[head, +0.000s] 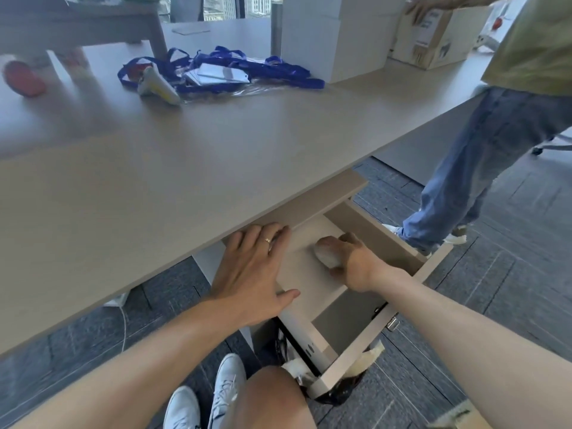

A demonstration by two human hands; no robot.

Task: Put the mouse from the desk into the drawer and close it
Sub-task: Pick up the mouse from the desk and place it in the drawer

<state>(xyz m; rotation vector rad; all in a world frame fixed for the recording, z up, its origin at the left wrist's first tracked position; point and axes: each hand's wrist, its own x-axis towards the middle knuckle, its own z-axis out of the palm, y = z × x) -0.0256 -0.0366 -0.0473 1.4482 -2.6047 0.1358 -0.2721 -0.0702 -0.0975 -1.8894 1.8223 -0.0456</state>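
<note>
The drawer under the desk is pulled out toward me. Inside it, my right hand is wrapped over a light grey mouse, low against the drawer's bottom near the back. My left hand lies flat with fingers spread, palm down, on the drawer's left side just below the desk edge. Part of the mouse is hidden under my fingers.
A person in jeans stands at the right, close to the drawer's far corner. Blue lanyards with badges and a red object lie far back on the desk. A cardboard box sits at back right. My knees and shoes are below.
</note>
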